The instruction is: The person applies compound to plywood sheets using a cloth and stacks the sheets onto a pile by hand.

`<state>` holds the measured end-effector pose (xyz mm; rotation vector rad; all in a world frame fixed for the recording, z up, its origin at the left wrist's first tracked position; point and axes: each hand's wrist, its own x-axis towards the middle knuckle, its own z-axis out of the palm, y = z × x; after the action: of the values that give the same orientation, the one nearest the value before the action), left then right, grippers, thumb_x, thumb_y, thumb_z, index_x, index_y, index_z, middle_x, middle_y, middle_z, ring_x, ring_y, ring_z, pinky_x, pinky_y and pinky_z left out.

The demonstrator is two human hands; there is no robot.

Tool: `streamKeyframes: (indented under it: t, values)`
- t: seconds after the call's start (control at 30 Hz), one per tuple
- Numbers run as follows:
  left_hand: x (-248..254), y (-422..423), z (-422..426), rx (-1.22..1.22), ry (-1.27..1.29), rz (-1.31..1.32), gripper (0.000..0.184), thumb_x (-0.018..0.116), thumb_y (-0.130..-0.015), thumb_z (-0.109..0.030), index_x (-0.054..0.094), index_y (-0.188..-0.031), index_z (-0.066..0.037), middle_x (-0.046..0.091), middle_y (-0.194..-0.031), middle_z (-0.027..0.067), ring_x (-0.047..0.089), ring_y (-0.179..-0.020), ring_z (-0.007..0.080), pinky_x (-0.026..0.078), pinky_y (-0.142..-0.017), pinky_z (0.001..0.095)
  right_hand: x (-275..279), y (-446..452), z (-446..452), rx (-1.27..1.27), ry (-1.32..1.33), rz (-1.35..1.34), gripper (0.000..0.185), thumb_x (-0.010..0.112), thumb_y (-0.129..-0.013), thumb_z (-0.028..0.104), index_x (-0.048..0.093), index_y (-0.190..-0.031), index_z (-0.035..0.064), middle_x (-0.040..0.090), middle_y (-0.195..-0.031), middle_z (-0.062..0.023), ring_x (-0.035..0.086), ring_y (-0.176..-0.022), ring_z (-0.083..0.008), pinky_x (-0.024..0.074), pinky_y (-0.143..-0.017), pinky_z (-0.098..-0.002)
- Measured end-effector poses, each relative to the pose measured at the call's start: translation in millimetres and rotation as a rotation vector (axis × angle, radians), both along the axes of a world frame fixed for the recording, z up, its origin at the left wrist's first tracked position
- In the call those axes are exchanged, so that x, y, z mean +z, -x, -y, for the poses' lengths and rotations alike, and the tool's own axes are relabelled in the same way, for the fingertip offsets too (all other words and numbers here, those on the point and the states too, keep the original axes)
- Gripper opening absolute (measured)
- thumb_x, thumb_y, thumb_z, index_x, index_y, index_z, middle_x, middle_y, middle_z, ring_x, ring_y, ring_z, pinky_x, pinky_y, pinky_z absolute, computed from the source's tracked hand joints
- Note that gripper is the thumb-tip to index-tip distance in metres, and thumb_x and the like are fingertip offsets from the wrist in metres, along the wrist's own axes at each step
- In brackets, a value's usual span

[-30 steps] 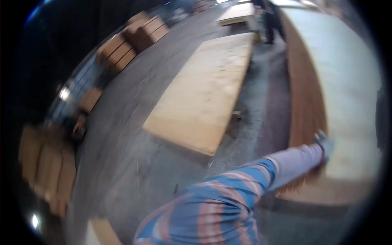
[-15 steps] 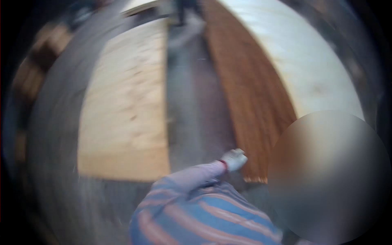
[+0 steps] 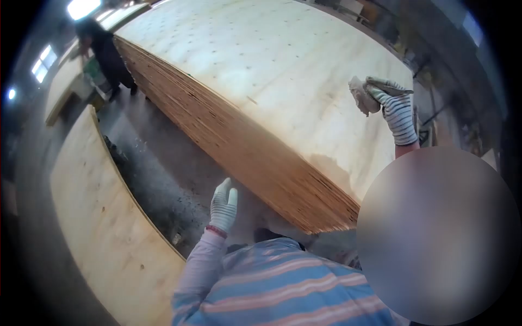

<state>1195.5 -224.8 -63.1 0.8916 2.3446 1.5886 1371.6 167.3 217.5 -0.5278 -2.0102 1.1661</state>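
My left hand (image 3: 223,206), in a white glove with thin stripes, hangs beside the plywood stack with its fingers stretched out and holds nothing. Over the top sheet, my right hand (image 3: 399,111) wears a striped glove and is closed on a greyish-brown, putty-like lump (image 3: 363,98). Something thin and flat lies along the top of that hand; I cannot make out what it is. Beneath it, the plywood stack (image 3: 239,146) shows its layered brown edges and a pale top sheet (image 3: 261,60) with rows of small marks and a darker patch near the close corner.
To my left, another pale wood sheet (image 3: 103,212) lies low, with a floor strip (image 3: 157,157) between it and the stack. A person in dark clothes (image 3: 109,54) stands at the stack's far left end. A blurred circle hides the lower right.
The view has swung so the stack now crosses in front of me. My right hand with the lump has come into sight. My left hand now shows straightened fingers.
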Motion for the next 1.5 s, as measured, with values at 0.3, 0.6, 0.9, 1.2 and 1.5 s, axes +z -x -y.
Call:
streamKeyframes:
  t: [0.3, 0.6, 0.9, 1.2, 1.5]
  values:
    - [50.5, 154.1, -39.1, -0.017, 0.027, -0.267, 0.036, 0.056, -0.087, -0.012, 0.055, -0.120, 0.004, 0.059, -0.116, 0.0224, 0.056, -0.110, 0.0367, 0.043, -0.098, 0.0414, -53.4, 149.8, -67.3, -0.060, 0.102, 0.032, 0.024, 0.066, -0.085, 0.003, 0.066, -0.108, -0.0043, 0.070, -0.097, -0.0108, 0.065, -0.084, -0.0153, 0.0541, -0.076, -0.0269]
    - [75.0, 342.9, -201.6, -0.273, 0.012, -0.842, 0.037, 0.059, -0.082, -0.016, 0.059, -0.116, -0.002, 0.060, -0.115, 0.0160, 0.052, -0.115, 0.0383, 0.036, -0.102, 0.0510, -2.7, 218.9, -115.7, -0.443, -0.303, 0.375, 0.032, 0.067, -0.083, 0.019, 0.068, -0.106, -0.0033, 0.072, -0.091, -0.0136, 0.068, -0.077, -0.0198, 0.0528, -0.070, -0.0286]
    - [98.8, 364.0, -260.0, -0.438, 0.333, -0.672, 0.039, 0.054, -0.086, -0.015, 0.060, -0.119, 0.004, 0.055, -0.127, 0.0251, 0.046, -0.121, 0.0432, 0.036, -0.105, 0.0491, -91.0, 273.8, -322.3, -0.361, 0.307, -0.750, 0.015, 0.056, -0.084, 0.021, 0.063, -0.081, 0.0083, 0.062, -0.072, -0.0109, 0.058, -0.064, -0.0223, 0.0478, -0.062, -0.0345]
    - [99.7, 364.6, -270.0, -0.452, 0.422, -0.693, 0.046, 0.056, -0.079, -0.014, 0.057, -0.123, 0.002, 0.053, -0.129, 0.0235, 0.044, -0.124, 0.0454, 0.032, -0.106, 0.0545, -129.9, 292.1, -429.3, -0.508, -0.066, 0.938, 0.034, 0.069, -0.078, 0.033, 0.073, -0.101, 0.0076, 0.071, -0.100, -0.0152, 0.069, -0.087, -0.0240, 0.0531, -0.077, -0.0355]
    - [95.7, 380.1, -249.5, -0.642, 0.121, -0.629, 0.044, 0.061, -0.081, -0.017, 0.059, -0.122, -0.002, 0.052, -0.132, 0.0210, 0.040, -0.128, 0.0436, 0.029, -0.109, 0.0516, -137.2, 289.9, -83.4, -0.379, 0.101, 0.785, 0.019, 0.068, -0.081, 0.016, 0.074, -0.099, 0.0114, 0.070, -0.099, -0.0159, 0.069, -0.088, -0.0265, 0.0512, -0.079, -0.0293]
